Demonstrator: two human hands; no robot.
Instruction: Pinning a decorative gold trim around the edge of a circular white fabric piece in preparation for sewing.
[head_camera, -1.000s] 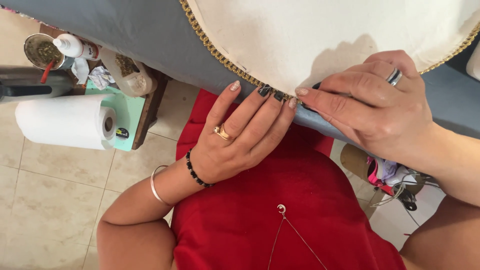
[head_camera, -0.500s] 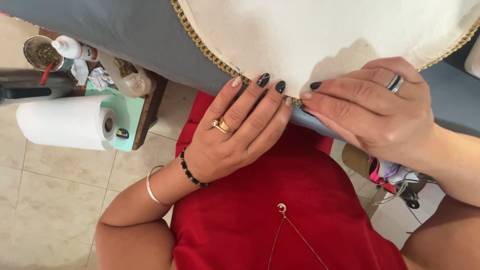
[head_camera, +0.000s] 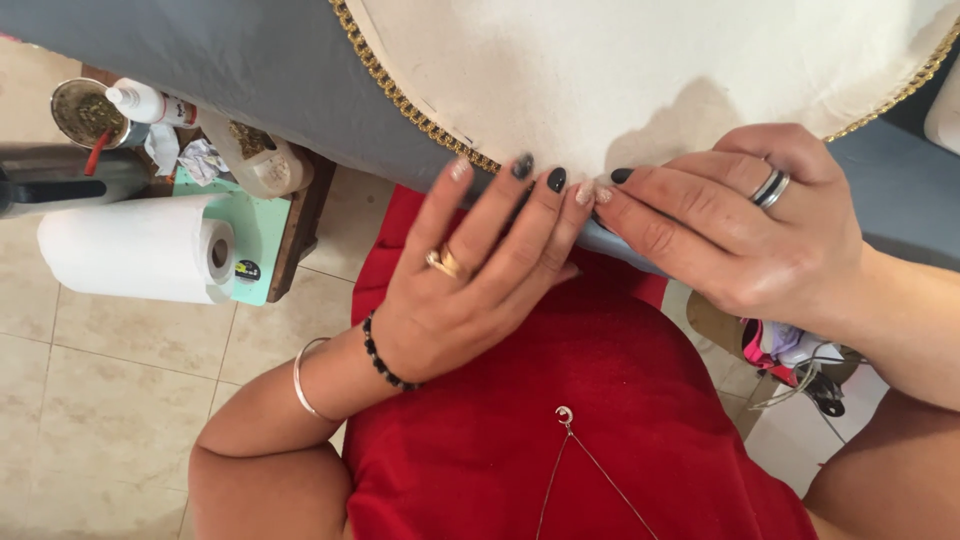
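Gold beaded trim (head_camera: 420, 115) sits pinned under the fingertips of both hands at the near edge of the cream fabric (head_camera: 620, 70). The left hand (head_camera: 470, 290) lies flat, fingers spread and pressing, gripping nothing; the right hand (head_camera: 745, 235) presses beside it, fingertips touching. Trim already follows the curve up to the left and shows again at far right. Grey cloth (head_camera: 220, 60) surrounds it; a paper towel roll (head_camera: 135, 250) lies beyond.
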